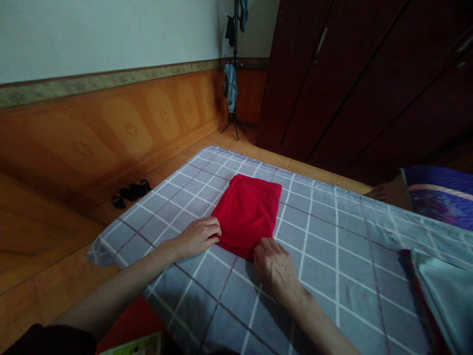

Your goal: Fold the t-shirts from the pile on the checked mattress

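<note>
A folded red cloth lies flat near the middle of a grey checked bedsheet, its near edge toward me. My left hand sits at the cloth's left corner, fingers curled against the fold. My right hand is at the near edge, fingertips over the cloth and thumb beside it. Both forearms reach in from the bottom of the view. The cloth's underside is hidden, so how many layers it has cannot be seen.
A pale teal cloth with a dark red edge lies at the lower right. Past the sheet's right side are a bare foot and purple patterned fabric. Dark slippers sit on the wooden floor by the wall; a clothes stand and dark wardrobe stand behind.
</note>
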Demonstrator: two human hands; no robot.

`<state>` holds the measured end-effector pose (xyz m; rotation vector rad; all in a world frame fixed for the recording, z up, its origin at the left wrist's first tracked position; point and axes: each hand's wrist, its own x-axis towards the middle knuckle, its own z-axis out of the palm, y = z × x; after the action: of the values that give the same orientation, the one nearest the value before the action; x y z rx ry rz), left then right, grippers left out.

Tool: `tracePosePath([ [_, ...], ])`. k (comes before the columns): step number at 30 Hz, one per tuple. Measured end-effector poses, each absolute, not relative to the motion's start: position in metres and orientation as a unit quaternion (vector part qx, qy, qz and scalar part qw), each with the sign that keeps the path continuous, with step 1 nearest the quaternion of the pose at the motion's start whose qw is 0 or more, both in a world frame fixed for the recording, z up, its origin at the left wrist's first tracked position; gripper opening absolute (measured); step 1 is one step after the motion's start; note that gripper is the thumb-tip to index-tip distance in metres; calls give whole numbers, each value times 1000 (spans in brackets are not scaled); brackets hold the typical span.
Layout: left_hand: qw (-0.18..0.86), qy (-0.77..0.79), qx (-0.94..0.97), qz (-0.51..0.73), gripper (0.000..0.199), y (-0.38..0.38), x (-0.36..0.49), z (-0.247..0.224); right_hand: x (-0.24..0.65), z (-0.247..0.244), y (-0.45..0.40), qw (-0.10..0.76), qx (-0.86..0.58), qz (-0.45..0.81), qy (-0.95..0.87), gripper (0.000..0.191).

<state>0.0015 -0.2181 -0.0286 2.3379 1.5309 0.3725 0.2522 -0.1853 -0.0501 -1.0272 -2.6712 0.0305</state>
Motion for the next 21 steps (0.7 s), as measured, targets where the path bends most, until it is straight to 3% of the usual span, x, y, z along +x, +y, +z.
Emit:
tracePosePath([
  [7, 208, 542, 797, 168, 12, -214, -5, -37, 274, -40, -178, 161, -366, 42, -916, 18],
  [16, 243, 546, 779, 189, 13, -209, -7, -36, 258, -36, -184, 66, -357, 30, -932, 20],
  [21, 252, 544, 776, 194, 13, -210, -10, -38, 268, -29, -179, 99, -342, 15, -934, 20],
])
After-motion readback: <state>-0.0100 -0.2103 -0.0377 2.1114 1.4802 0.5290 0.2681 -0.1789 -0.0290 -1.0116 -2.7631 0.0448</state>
